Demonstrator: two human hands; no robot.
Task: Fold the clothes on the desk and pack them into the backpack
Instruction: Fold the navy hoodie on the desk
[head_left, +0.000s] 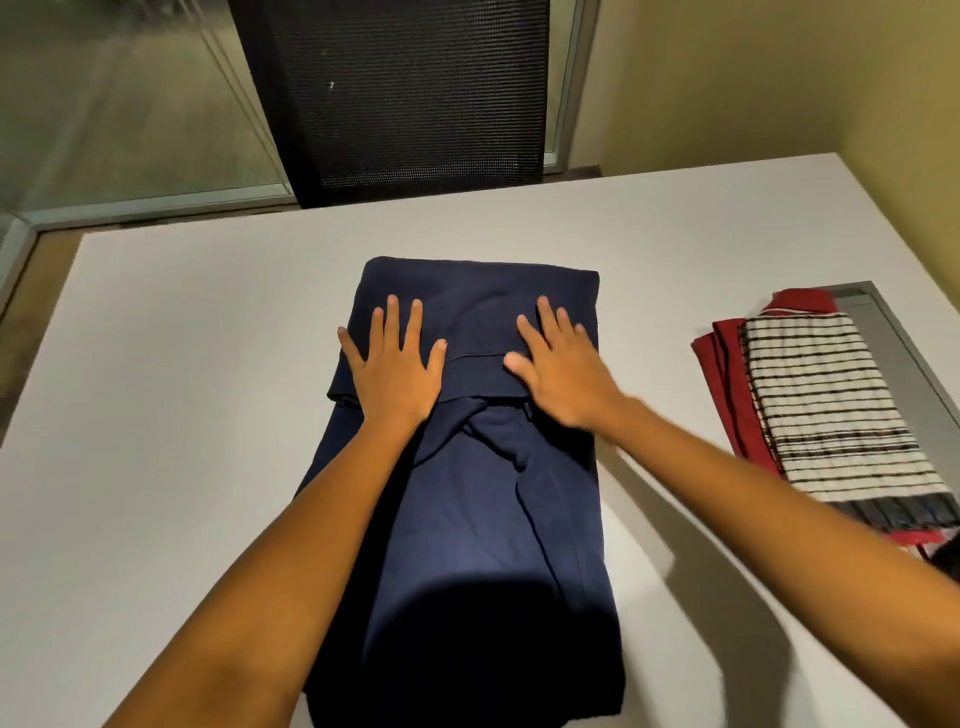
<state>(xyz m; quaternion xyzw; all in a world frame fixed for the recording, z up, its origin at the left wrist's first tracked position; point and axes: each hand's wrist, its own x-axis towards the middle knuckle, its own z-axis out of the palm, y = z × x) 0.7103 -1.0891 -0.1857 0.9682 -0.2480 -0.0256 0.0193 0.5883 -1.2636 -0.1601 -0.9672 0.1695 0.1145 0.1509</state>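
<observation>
Head view looks down on my left grip (397, 374) and my right grip (566, 379). Both are spread flat with fingers straight and apart, clamped on nothing, palms pressing side by side on the navy garment (467, 519). They rest on its far end, where a flap (483, 306) lies turned back toward me, its hem running across under my palms. The rest of the garment stretches toward me along the middle of the white worktop (182, 364), long and narrow with its sides turned in and a bunched crease just below my right wrist. Off to my right, well apart, a striped garment (826, 405) lies folded on top of a red one (727, 374). By my reckoning those two pieces are done and this third is about midway, wanting at least one more fold along its length. No backpack shows in this view, so all the packing is left. Beyond the worktop's far edge stands a black mesh chair (405, 93).
</observation>
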